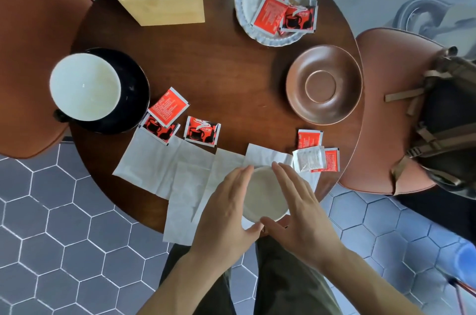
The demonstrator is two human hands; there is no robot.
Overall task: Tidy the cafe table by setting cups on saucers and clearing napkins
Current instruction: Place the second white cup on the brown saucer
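A white cup (265,193) stands near the front edge of the round dark table (231,70), on top of several flat white napkins (159,165). My left hand (226,209) and my right hand (298,209) flank this cup with fingers straight. The thumbs meet at its near rim, and I cannot see a firm grip. An empty brown saucer (324,84) sits at the right. At the left, a second white cup (85,86) rests on a black saucer (136,88).
Red sugar packets (168,107) lie loose by the black saucer and to the right of the napkins. A ruffled white plate (244,0) at the back holds more packets. A wooden napkin box (164,9) stands back left. Brown chairs flank the table, and the right one carries a backpack (448,119).
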